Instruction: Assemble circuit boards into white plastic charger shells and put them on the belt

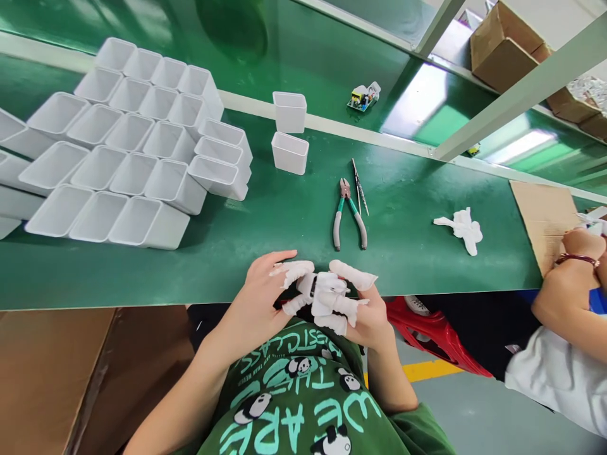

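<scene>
My left hand (pixel 265 291) and my right hand (pixel 367 309) meet at the near edge of the green bench (pixel 265 234), both wearing white finger cots. Together they pinch a small white plastic part (pixel 323 296) with a dark piece on its left side. Just beyond my hands, a pair of grey-handled pliers (pixel 348 215) lies on the bench. Thin tweezers (pixel 359 185) lie beside the pliers.
Rows of white rectangular cases (pixel 128 145) crowd the left of the bench, with two more cases (pixel 289 133) standing apart. A small circuit board (pixel 363 97) sits farther back, a crumpled white glove (pixel 462 229) to the right. Another person's arm (pixel 566 278) works at the right edge. Cardboard boxes (pixel 502 47) stand behind.
</scene>
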`<state>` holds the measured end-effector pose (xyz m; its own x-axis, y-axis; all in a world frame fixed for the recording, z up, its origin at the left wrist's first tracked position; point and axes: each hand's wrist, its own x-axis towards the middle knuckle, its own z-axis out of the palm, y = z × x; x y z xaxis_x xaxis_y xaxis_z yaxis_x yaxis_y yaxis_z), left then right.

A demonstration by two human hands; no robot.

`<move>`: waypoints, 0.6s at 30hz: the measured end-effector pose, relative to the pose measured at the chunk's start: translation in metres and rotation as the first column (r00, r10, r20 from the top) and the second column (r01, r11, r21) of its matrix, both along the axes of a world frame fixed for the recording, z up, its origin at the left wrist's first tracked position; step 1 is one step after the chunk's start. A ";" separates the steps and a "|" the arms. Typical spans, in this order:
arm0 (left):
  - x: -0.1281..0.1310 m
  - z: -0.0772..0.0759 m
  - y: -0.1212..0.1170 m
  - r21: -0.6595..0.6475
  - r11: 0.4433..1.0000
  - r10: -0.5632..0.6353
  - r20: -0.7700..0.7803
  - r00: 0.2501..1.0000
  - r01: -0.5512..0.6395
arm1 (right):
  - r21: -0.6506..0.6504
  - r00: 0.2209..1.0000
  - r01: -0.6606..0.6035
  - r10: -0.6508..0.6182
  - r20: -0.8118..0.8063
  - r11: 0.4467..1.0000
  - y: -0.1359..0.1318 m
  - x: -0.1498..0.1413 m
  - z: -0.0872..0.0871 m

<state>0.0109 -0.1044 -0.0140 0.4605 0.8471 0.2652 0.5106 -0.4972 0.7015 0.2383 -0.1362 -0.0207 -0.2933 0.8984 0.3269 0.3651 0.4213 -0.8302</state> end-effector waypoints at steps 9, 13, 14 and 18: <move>-0.005 -0.003 0.002 0.067 0.997 0.034 -0.079 0.996 -0.029 | 0.181 0.969 -0.090 0.044 0.244 0.979 0.013 -0.003 0.018; -0.011 0.002 -0.001 0.058 0.994 0.090 0.021 0.996 -0.091 | 0.211 0.953 -0.041 -0.025 0.301 0.977 0.012 -0.004 0.013; -0.014 0.003 -0.002 0.062 0.991 0.113 0.052 0.992 -0.116 | 0.238 0.956 -0.032 -0.040 0.289 0.971 0.012 -0.006 0.011; -0.022 0.009 -0.006 0.069 0.973 0.210 0.133 0.969 -0.220 | 0.283 0.980 0.055 -0.106 0.167 0.958 0.001 -0.007 0.013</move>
<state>-0.0115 -0.1106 -0.0047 0.2288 0.8955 0.3819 0.5235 -0.4439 0.7273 0.2317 -0.1349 -0.0075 -0.2998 0.8038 0.5139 0.5384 0.5872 -0.6044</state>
